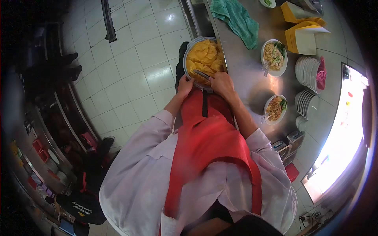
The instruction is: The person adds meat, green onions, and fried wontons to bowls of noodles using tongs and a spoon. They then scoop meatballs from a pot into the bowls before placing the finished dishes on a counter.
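A round container [189,49] full of yellow-orange crisps [204,55] is at the steel counter's edge, in front of the red apron. My left hand [185,85] is closed on the container's near rim. My right hand [222,83] is wrapped round metal tongs [202,74], whose tips reach into the crisps. Two white bowls of noodles with greens stand on the counter to the right, the farther bowl [274,58] and the nearer bowl [275,110], each with a spoon in it.
Also on the steel counter [244,74] are a green cloth [237,20], yellow paper boxes [301,37], stacked white bowls [307,74] and a pink cloth [321,73]. A person in black [80,204] is at lower left, near shelves. Tiled floor lies left.
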Demonstrator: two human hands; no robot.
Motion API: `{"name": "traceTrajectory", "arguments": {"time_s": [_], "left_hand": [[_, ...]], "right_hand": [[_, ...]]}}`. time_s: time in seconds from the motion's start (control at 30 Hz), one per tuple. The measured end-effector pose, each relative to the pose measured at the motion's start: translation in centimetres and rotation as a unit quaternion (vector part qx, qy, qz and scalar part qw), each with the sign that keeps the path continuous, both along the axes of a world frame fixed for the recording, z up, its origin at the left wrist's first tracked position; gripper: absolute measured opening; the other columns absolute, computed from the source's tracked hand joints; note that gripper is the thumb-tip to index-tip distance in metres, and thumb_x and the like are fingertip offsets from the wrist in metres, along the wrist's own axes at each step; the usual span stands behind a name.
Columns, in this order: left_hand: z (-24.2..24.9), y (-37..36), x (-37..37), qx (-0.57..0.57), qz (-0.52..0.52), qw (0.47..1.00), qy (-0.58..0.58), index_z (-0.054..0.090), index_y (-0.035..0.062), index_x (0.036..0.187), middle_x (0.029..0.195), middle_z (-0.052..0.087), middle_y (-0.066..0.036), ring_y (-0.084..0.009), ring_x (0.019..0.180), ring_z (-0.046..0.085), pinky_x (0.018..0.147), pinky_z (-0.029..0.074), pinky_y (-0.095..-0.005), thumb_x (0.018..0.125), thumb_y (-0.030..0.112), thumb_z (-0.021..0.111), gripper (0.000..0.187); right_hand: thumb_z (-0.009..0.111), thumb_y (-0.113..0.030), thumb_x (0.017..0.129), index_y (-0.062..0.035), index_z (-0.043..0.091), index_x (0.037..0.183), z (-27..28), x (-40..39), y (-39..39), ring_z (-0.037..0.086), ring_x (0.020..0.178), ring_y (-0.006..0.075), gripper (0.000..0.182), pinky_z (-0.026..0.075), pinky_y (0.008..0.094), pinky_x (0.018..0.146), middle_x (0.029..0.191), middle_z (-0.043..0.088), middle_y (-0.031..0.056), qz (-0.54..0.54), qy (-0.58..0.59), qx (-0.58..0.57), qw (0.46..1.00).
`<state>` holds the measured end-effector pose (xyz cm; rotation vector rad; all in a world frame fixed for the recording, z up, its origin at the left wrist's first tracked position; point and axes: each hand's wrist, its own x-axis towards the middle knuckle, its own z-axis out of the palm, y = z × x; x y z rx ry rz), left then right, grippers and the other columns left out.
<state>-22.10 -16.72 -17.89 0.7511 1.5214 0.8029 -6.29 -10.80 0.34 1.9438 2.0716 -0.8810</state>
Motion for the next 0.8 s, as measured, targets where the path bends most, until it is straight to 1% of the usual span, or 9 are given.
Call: {"name": "traceTrajectory", "arguments": {"time_s": [0.13,0.2,0.27,0.37,0.4,0.53,0.6,0.67,0.8], "left_hand": [[1.9,0.5,0.1,-0.006,0.012,1.0,-0.019,0.059,0.0,0.095,0.084,0.063,-0.008,-0.017,0.074,0.061,0.069,0.048,-0.0303,0.079,0.01,0.059,0.019],[3.3,0.8,0.1,-0.071,0.028,0.995,-0.058,0.059,0.0002,0.095,0.085,0.063,-0.008,-0.0163,0.073,0.06,0.066,0.048,-0.0296,0.079,0.01,0.058,0.018],[1.7,0.5,0.1,-0.069,0.028,0.996,-0.058,0.059,0.0002,0.096,0.085,0.063,-0.008,-0.0163,0.074,0.06,0.065,0.049,-0.0293,0.08,0.01,0.058,0.018],[-1.9,0.0,0.1,-0.061,0.023,0.997,-0.051,0.059,0.0003,0.096,0.086,0.063,-0.009,-0.0162,0.075,0.06,0.063,0.049,-0.0293,0.081,0.011,0.057,0.019],[-1.4,0.2,0.2,-0.056,0.018,0.997,-0.044,0.059,0.0005,0.096,0.085,0.062,-0.009,-0.0162,0.074,0.06,0.062,0.05,-0.0296,0.081,0.011,0.056,0.019],[-0.7,0.2,0.7,-0.074,0.045,0.991,-0.098,0.059,0.0004,0.097,0.085,0.063,-0.009,-0.0163,0.074,0.06,0.062,0.049,-0.0303,0.081,0.012,0.056,0.019],[-1.2,0.0,0.7,-0.036,0.03,0.997,-0.061,0.059,0.0002,0.098,0.084,0.062,-0.008,-0.0167,0.074,0.06,0.062,0.049,-0.0301,0.081,0.012,0.057,0.02],[0.4,0.2,0.9,-0.043,0.025,0.998,-0.043,0.059,0.0,0.098,0.083,0.062,-0.008,-0.0169,0.073,0.061,0.062,0.049,-0.0297,0.081,0.012,0.056,0.02],[3.0,0.5,1.1,-0.054,0.008,0.998,-0.025,0.058,-0.001,0.098,0.083,0.062,-0.009,-0.0169,0.07,0.061,0.06,0.049,-0.0286,0.081,0.011,0.057,0.021]], "right_hand": [[0.06,-0.026,0.081,0.0015,0.067,0.077,0.5,1.3,-0.8,0.061,0.075,0.04,0.029,0.048,0.0459,0.07,0.076,0.062,0.0242,-0.016,0.014,0.013,1.0],[0.06,-0.025,0.082,0.0002,0.068,0.078,1.2,2.1,-1.7,0.06,0.074,0.0396,0.027,0.048,0.0455,0.07,0.076,0.062,0.023,-0.026,0.037,0.04,0.998],[0.059,-0.025,0.081,-0.0017,0.069,0.081,2.6,2.6,-2.0,0.06,0.073,0.0395,0.025,0.047,0.0446,0.068,0.077,0.062,0.0219,-0.065,0.106,0.074,0.989],[0.06,-0.025,0.081,-0.0015,0.069,0.081,3.7,3.3,-2.6,0.06,0.073,0.0397,0.025,0.047,0.044,0.068,0.077,0.062,0.023,-0.116,0.103,0.05,0.987],[0.06,-0.025,0.081,-0.0015,0.069,0.081,3.5,3.4,-2.8,0.06,0.073,0.0397,0.025,0.047,0.044,0.068,0.077,0.062,0.023,-0.118,0.103,0.052,0.986],[0.059,-0.025,0.082,-0.0006,0.068,0.08,2.3,2.6,-2.3,0.06,0.073,0.0393,0.026,0.048,0.0448,0.069,0.075,0.061,0.0239,-0.083,0.063,0.061,0.993],[0.059,-0.026,0.082,0.0004,0.067,0.078,2.1,1.4,-1.4,0.061,0.073,0.0393,0.028,0.048,0.0452,0.069,0.074,0.061,0.0246,-0.072,0.048,0.049,0.995],[0.057,-0.028,0.08,0.0002,0.067,0.078,2.4,0.2,-0.1,0.063,0.079,0.0369,0.03,0.051,0.044,0.072,0.082,0.064,0.0225,-0.045,-0.015,-0.014,0.999],[0.06,-0.031,0.08,0.0005,0.066,0.079,1.5,-0.5,0.6,0.062,0.077,0.0387,0.032,0.05,0.0453,0.071,0.079,0.063,0.0252,-0.006,0.002,0.011,1.0]]}}
